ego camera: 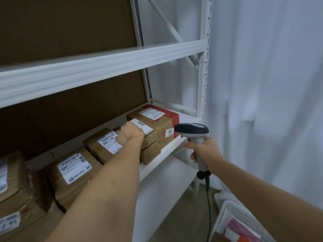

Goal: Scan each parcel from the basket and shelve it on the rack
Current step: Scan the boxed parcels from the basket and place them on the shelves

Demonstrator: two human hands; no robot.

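Two hands are at work in front of a white rack (104, 67). The left hand (130, 135) reaches onto the middle shelf and rests on a small brown parcel (148, 135) that lies on top of another brown box (151, 151); its fingers are hidden behind the knuckles, so I cannot tell whether they curl round the parcel or only press on it. At three o'clock from this hand, just off the shelf edge, the right hand (204, 149) grips the handle of a grey barcode scanner (191, 131), fingers wrapped tight round it, head up, black cable (208, 206) hanging down at six o'clock. Behind the small parcel, at twelve o'clock, a bigger box with red print (157, 123) carries a tag reading 3011. More labelled brown parcels (75, 166) sit along the same shelf toward eight o'clock. At five o'clock, in the lower corner, a white basket (222, 217) holds packets. A white curtain (262, 84) hangs at three o'clock.
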